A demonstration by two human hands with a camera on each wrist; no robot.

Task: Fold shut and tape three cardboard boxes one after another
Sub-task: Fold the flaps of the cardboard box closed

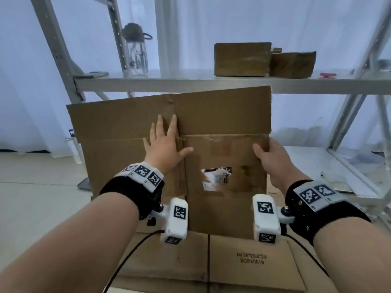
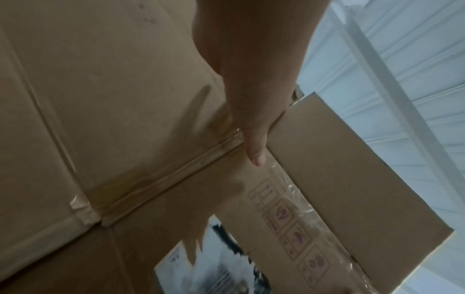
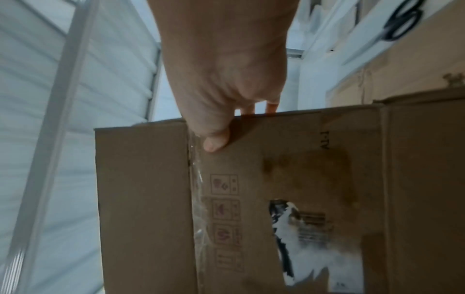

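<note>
A flattened brown cardboard box [image 1: 222, 125] stands upright in front of me, with a torn white label [image 1: 218, 178] on its near face. My left hand [image 1: 164, 142] presses flat against it, fingers straight and spread over the middle crease; the left wrist view shows the thumb [image 2: 254, 147] lying on a taped seam. My right hand [image 1: 268, 155] grips the box's right edge, thumb [image 3: 216, 141] on the front face and fingers curled behind. Old clear tape [image 3: 197, 179] runs along a fold beside printed handling symbols.
More flat cardboard [image 1: 211, 259] lies on the floor under my wrists. A metal shelf [image 1: 211, 83] behind holds two small brown boxes [image 1: 242, 59], a water bottle [image 1: 136, 53] and a red item [image 1: 327, 75]. Scissors [image 3: 392, 29] lie on cardboard at the right.
</note>
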